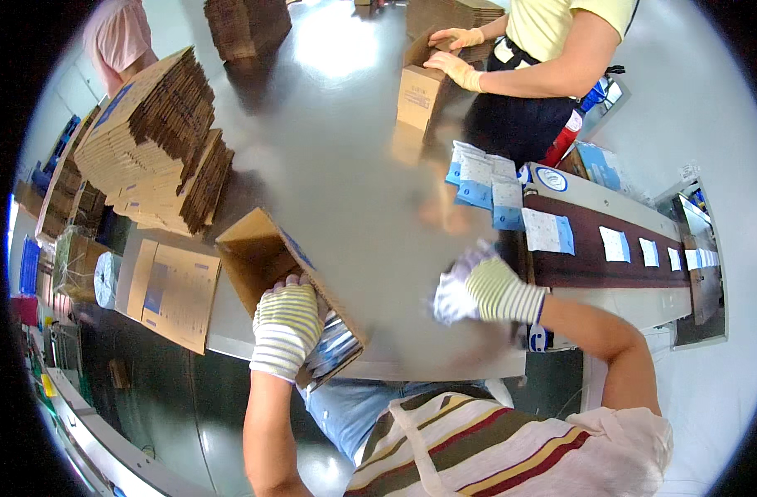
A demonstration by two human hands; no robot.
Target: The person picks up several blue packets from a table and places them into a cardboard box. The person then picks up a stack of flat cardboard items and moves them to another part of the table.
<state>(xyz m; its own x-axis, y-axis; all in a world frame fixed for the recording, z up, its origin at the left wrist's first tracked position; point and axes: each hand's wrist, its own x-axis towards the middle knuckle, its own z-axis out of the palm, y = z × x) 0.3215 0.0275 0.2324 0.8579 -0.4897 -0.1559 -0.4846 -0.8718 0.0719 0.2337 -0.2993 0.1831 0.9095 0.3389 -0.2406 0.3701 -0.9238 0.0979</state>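
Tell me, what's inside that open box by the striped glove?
Shiny silvery packets show at the mouth of the box, beside the left hand. That hand and the cardboard walls cover the rest, so how many are inside cannot be seen.

We wear knitted work gloves on both hands. The glove on our left hand (pixel 286 319) is pale with thin yellow-green stripes running across the back and fingers, and it ends in a ribbed white cuff at the wrist. The glove on our right hand (pixel 478 290) has the same striped knit over the back and cuff, with whiter fingers and a thin dark-blue edge at the cuff's rim. Both forearms are bare beyond the cuffs. Our top has short, pale sleeves and a front of broad diagonal stripes in olive, dark red, yellow and cream. Below it we wear light-blue denim.
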